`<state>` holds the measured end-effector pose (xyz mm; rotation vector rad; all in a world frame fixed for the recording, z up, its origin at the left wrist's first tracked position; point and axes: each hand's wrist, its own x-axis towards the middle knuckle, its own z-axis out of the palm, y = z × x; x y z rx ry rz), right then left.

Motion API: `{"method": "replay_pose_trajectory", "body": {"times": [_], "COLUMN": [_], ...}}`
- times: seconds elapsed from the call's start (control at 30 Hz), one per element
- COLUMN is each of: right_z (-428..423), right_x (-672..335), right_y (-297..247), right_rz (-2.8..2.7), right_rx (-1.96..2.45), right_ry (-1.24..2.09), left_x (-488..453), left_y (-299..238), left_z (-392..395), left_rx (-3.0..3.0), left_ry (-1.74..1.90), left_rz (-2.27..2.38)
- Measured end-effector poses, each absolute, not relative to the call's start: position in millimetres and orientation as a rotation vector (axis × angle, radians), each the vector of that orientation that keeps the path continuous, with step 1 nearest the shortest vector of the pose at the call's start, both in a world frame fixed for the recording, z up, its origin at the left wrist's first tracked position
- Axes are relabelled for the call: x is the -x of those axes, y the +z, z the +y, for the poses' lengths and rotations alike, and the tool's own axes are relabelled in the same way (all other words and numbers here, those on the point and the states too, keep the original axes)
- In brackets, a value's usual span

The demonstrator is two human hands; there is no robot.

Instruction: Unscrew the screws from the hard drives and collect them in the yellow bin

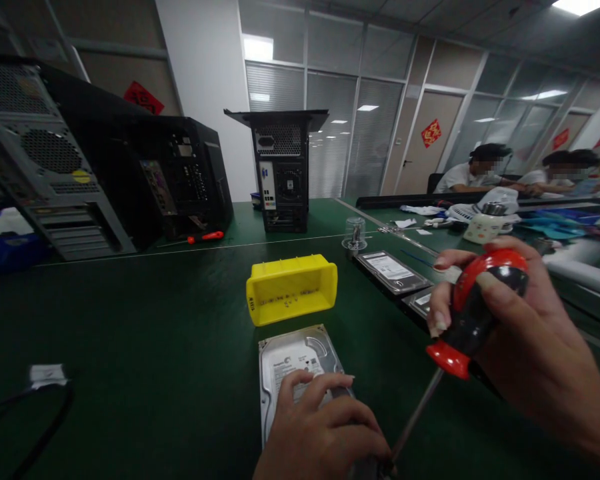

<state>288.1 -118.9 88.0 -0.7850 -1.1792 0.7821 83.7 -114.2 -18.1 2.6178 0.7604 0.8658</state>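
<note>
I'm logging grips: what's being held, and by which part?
Right hand grips the screwdriver by its handle; left hand lies over the hard drive, grip unclear.

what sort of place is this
Probably a computer repair or assembly workroom: computer towers stand on a green workbench, hard drives lie on it too, and the right hand grips a screwdriver.

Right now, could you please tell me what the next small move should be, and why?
I'd probably check that the screwdriver is seated: the right hand grips it, angled down, and the left hand lies over the nearest hard drive, but the tip is too unclear to confirm contact.
</note>
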Motion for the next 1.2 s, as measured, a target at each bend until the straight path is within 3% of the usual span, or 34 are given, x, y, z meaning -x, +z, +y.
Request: {"method": "replay_pose_trajectory", "body": {"times": [0.5, 1.2], "right_z": [-126, -130], "right_x": [-286, -277], "right_y": [98, 95], "right_rz": [-1.171, -1.162], "right_rx": [0.729, 0.593], "right_ry": [0.967, 1.041], "left_x": [-80, -83], "left_y": [7, 1], "left_z": [-125, -122], "left_rx": [-2.574, -2.53], "left_ry": [0.76, 0.7], "left_rz": [0.866, 0.849]}}
